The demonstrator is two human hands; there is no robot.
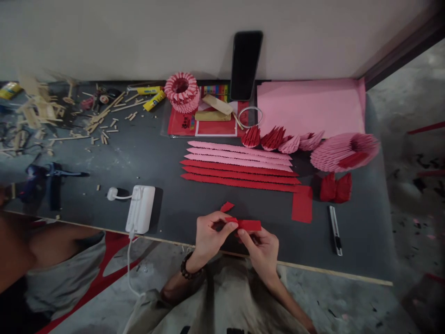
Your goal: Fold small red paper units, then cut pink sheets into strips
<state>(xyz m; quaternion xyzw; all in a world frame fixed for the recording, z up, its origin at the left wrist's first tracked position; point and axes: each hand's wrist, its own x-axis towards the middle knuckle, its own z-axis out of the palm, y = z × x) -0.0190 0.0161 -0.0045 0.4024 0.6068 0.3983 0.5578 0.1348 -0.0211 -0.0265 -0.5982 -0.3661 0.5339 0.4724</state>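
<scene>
A small folded strip of red paper (251,225) is pinched between both my hands above the front edge of the table. My left hand (212,234), with a beaded bracelet on the wrist, grips its left end. The fingers of my right hand (261,250) close on its right part from below. Just beyond my left fingertips lies a small red folded paper piece (227,206). Farther back run long red strips of folded pieces (239,175) and pink ones (239,153). A stack of red paper rectangles (302,204) rests right of my hands.
At right are a box cutter (335,230), red folded bundles (335,188) and a pink paper form (344,153). A phone (246,65) leans on the wall by pink sheets (309,104). A white power bank (140,209) lies left. Another person's leg (52,246) shows at lower left.
</scene>
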